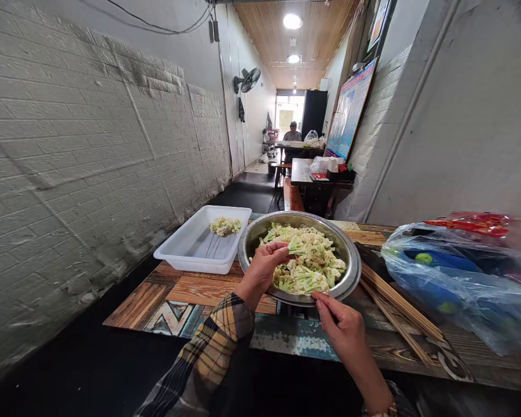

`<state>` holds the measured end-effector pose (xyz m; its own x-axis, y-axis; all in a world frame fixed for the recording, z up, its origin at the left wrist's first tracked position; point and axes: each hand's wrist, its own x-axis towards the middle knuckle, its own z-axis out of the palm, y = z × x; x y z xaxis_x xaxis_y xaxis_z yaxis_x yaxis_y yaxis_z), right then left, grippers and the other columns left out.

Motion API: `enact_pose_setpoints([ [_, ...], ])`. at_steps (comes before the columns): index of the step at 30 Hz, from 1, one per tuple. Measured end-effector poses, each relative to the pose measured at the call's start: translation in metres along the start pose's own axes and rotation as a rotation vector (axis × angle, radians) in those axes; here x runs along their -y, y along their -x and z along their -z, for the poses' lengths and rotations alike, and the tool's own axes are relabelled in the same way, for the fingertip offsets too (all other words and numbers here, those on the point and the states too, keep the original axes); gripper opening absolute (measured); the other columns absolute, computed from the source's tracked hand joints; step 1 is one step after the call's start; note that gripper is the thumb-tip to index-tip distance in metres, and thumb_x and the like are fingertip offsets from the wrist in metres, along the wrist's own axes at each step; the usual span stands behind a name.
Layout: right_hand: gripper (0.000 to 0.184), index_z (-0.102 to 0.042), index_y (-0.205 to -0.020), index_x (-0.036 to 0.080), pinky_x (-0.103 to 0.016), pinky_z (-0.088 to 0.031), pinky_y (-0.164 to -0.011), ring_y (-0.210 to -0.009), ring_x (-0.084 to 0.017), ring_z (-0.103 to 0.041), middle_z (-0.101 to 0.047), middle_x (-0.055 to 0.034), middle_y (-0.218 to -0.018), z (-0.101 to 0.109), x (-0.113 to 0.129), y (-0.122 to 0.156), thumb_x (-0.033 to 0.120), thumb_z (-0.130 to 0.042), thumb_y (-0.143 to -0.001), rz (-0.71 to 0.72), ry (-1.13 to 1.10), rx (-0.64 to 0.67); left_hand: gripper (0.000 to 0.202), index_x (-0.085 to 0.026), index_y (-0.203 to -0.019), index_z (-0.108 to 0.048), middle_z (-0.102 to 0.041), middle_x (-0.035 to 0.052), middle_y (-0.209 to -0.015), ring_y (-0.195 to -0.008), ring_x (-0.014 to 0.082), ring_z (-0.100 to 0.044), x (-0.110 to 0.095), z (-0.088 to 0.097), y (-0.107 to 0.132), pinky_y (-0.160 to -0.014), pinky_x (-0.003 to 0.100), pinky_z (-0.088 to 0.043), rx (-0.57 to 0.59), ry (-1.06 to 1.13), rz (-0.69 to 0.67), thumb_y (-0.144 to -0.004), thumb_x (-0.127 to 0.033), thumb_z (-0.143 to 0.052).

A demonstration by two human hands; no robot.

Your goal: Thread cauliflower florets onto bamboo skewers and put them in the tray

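Observation:
A wide steel bowl (pixel 355 272) full of cut cauliflower florets (pixel 308 278) stands in front of me. Over its left side, my left hand (pixel 264 266) pinches a cauliflower floret (pixel 296 247) with a pale green stem. My right hand (pixel 341 324) is closed at the bowl's near rim, thumb against fingers; whatever thin thing it may hold cannot be made out. Left of the bowl is a white plastic tray (pixel 191 243), where florets on thin skewers (pixel 224 226) lie at the far end. A bundle of bamboo skewers (pixel 399 307) rests on the table to the right.
The patterned wooden table (pixel 173 289) carries a clear plastic bag (pixel 455 278) with blue and green contents at right, and a red packet (pixel 473 223) behind it. A brick wall (pixel 69 145) runs along the left. Farther back, a person (pixel 292 134) sits behind another table.

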<state>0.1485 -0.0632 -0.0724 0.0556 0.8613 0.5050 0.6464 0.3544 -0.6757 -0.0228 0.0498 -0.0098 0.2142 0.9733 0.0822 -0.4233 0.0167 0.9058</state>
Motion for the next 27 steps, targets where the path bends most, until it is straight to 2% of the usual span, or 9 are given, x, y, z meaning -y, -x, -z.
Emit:
enact_pose_setpoints([
  [7,0.036,-0.073,-0.104,0.018,-0.030,-0.059,-0.064,-0.070,-0.022,-0.073,-0.076,-0.0081,-0.093,0.0006,0.0015,0.0000,0.037,-0.045,-0.093,0.008,0.003,-0.001,0.028,-0.013,-0.076,-0.068,-0.069,0.0038,-0.071,-0.070,0.0187,-0.069,0.0004,-0.0005,0.0012,-0.064,0.024,-0.043,0.005,-0.062,-0.034,-0.061,-0.032,-0.081],
  [12,0.035,-0.074,-0.103,0.018,-0.029,-0.058,-0.066,-0.073,-0.022,-0.073,-0.076,-0.0076,-0.091,0.0010,0.0031,-0.0001,0.036,-0.046,-0.093,0.001,0.010,-0.003,0.027,-0.013,-0.077,-0.069,-0.069,0.0041,-0.071,-0.066,0.0157,-0.066,0.0011,-0.0010,0.0021,-0.063,0.024,-0.043,-0.029,-0.133,-0.082,-0.062,-0.032,-0.080],
  [19,0.034,-0.074,-0.103,0.017,-0.031,-0.059,-0.071,-0.078,-0.023,-0.073,-0.075,-0.0090,-0.098,-0.0018,0.0049,0.0008,0.033,-0.046,-0.093,0.015,0.006,-0.044,0.024,-0.013,-0.073,-0.068,-0.067,0.0018,-0.067,-0.063,0.0147,-0.064,0.0023,-0.0022,0.0021,-0.070,0.027,-0.044,-0.026,-0.126,-0.084,-0.061,-0.031,-0.080],
  [27,0.032,-0.073,-0.103,0.016,-0.032,-0.059,-0.078,-0.088,-0.023,-0.072,-0.075,-0.0084,-0.098,-0.0043,0.0060,-0.0005,0.031,-0.047,-0.093,0.059,0.002,-0.074,0.021,-0.013,-0.072,-0.070,-0.065,0.0005,-0.064,-0.062,0.0114,-0.053,0.0019,-0.0012,0.0042,-0.065,0.024,-0.038,-0.034,-0.233,-0.084,-0.060,-0.029,-0.077],
])
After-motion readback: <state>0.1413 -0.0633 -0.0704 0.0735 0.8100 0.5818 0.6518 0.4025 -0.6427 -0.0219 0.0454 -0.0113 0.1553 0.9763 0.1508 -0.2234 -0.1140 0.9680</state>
